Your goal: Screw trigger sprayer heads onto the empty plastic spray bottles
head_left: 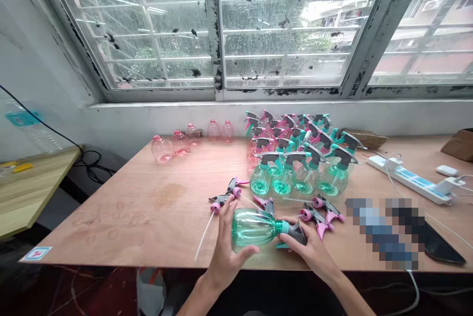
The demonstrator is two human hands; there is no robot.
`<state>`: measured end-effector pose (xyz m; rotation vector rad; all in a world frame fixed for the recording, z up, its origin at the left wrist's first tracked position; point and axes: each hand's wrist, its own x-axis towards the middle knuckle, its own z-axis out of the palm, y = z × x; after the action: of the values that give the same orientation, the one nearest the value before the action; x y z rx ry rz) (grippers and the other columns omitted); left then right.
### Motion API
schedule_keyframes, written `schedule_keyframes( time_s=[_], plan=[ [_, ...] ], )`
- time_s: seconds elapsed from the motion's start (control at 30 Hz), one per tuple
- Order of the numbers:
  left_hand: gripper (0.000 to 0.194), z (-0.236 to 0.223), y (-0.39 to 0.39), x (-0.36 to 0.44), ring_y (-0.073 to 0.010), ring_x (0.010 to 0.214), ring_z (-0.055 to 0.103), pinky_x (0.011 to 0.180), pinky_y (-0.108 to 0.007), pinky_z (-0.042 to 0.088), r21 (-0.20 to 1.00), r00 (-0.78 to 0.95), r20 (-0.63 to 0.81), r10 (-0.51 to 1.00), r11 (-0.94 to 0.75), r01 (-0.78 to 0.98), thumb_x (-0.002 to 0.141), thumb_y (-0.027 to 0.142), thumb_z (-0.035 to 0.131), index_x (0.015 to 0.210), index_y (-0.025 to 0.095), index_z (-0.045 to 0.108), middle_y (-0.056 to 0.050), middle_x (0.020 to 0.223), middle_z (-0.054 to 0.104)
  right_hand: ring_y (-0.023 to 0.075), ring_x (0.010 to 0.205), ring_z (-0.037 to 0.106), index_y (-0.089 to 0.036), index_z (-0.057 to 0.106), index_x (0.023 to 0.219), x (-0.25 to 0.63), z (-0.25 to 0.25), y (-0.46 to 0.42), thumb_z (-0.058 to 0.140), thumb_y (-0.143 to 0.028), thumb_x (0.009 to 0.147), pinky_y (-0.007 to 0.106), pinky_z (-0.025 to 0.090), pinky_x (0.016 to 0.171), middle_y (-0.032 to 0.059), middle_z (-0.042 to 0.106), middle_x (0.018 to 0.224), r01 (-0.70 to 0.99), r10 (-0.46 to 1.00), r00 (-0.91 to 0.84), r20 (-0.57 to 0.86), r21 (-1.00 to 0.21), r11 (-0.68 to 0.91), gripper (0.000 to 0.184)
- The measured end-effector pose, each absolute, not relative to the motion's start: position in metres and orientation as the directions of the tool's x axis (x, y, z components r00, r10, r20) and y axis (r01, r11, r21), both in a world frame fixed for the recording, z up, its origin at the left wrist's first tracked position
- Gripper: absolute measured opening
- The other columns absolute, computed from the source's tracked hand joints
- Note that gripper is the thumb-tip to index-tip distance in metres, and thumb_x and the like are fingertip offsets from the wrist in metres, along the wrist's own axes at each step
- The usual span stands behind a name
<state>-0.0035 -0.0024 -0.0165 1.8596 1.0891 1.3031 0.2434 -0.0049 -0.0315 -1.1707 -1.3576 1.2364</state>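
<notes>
A clear green spray bottle [253, 228] lies sideways between my hands above the table's front edge. My left hand [227, 252] cups its base, with the fingers along the far side and the thumb below. The fingers of my right hand [308, 249] close around the grey and teal spray head [295, 232] at the bottle's neck. Just beyond lie loose pink and grey spray heads: one [218, 203] near my left fingers, another [234, 188] behind it, and a pair [314, 217] beyond my right hand. A further one [265, 204] lies behind the bottle.
Several pink bottles without heads [181, 143] stand at the back left of the wooden table [140, 207]. Rows of green and pink spray bottles with heads [295, 178] fill the back middle. At right are a power strip [410, 178], cables and a dark phone-like object [443, 247].
</notes>
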Motion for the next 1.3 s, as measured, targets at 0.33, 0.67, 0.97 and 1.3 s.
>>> schedule_keyframes(
  time_s=[0.33,0.67,0.97,1.3],
  plan=[
    [0.077,-0.013,0.001,-0.020,-0.0344,0.154,0.029,0.126,-0.051,0.029,0.934,0.171,0.206,0.963,-0.246,0.260,0.088,0.055,0.070,0.154,0.026,0.041,-0.012,0.168,0.031,0.0195,0.061,0.065,-0.020,0.068,0.100,0.247,-0.039,0.009,0.080,-0.049,0.081,0.027,0.050,0.048,-0.0011,0.068,0.068,-0.017,0.991,-0.135,-0.007,-1.000,-0.009,0.037],
    [0.093,-0.017,-0.003,-0.018,-0.0294,0.159,0.013,0.130,-0.052,0.014,0.808,0.310,0.189,0.932,-0.327,0.490,0.089,0.040,0.073,0.161,0.036,0.014,-0.005,0.173,0.015,0.0193,0.068,0.062,-0.022,0.069,0.107,0.252,-0.033,0.006,0.079,-0.048,0.081,0.034,0.055,0.063,-0.0023,0.063,0.076,-0.035,0.991,-0.136,0.011,-0.999,0.007,0.038],
    [0.116,-0.009,-0.005,-0.021,-0.0330,0.156,0.024,0.125,-0.048,0.032,0.978,0.358,0.046,0.933,-0.114,0.172,0.083,0.031,0.081,0.162,0.032,-0.004,-0.010,0.170,0.024,0.0190,0.066,0.062,-0.020,0.070,0.104,0.252,-0.030,0.004,0.080,-0.044,0.081,0.033,0.052,0.064,-0.0023,0.065,0.074,-0.029,0.977,-0.214,0.019,-1.000,0.013,0.035],
    [0.101,-0.011,-0.001,-0.029,-0.0306,0.157,0.022,0.127,-0.045,0.029,0.996,0.414,0.041,0.909,-0.071,0.057,0.083,0.031,0.081,0.160,0.039,0.016,-0.003,0.170,0.027,0.0175,0.064,0.062,-0.020,0.069,0.100,0.252,-0.027,0.003,0.081,-0.044,0.080,0.031,0.052,0.062,-0.0038,0.063,0.071,-0.066,0.970,-0.244,0.019,-0.998,0.003,0.034]
  ],
)
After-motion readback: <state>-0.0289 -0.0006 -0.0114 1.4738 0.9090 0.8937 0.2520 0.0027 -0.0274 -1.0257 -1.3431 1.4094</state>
